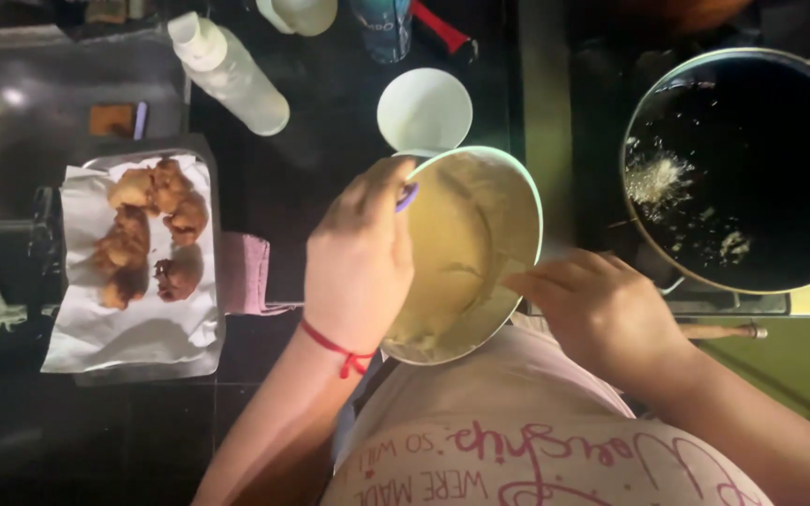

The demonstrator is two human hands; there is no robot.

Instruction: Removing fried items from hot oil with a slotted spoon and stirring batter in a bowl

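1. A wide round metal frying pot, full of dark oil with pale frothy bits floating at its left side, sits at the upper right.
2. A rectangular metal tray lined with crinkled white paper holds knobbly golden-brown fried pieces at the left.
3. A round pale bowl smeared with thick beige batter is tilted just above the person's torso, centre frame.
4. The left hand, a red thread at its wrist, is clenched over the bowl's left rim, gripping it.
5. The right hand reaches into the bowl's lower right edge, fingers curled loosely and touching the batter.
6. A small round white cup stands just beyond the bowl.
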